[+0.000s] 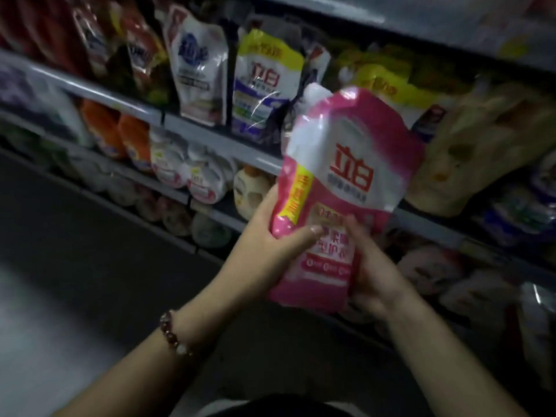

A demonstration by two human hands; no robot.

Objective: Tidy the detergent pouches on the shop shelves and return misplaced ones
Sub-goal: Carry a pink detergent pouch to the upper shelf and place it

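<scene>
Head cam: both my hands are on one pink detergent pouch (340, 188), held up in the aisle in front of the shelves, not resting on any of them. Left hand (270, 248) grips its lower left edge, thumb across the front w/ fingers behind. Right hand (370, 266) cups the bottom right, thumb on the front label, fingers curled round the back. Pouch is upright-ish, tilted a bit to the right, spout corner up top.

Step, as I judge it: I'm carrying a misplaced pouch & checking the label to find its home, so returning, not straightening. Not yet on a shelf.

Behind it, the middle shelf (210, 130) has a white/blue pouch (195, 64) and a yellow-topped pouch (264, 82) w/ the same red brand mark, standing upright. More yellow-topped ones sit to the right, partly hidden by my pouch. Lower shelf has orange bottles (117, 130) and white/pink bottles (192, 173). Bottom right looks like pinkish pouches (430, 266), too blurred to be sure.

Next move, my guess: find the row that matches pink, prob. lower right. Then shift to a one-hand hold so the other can part the row, & set it in upright, label out. Soft pouch will sag, so support the base till it stands.
</scene>
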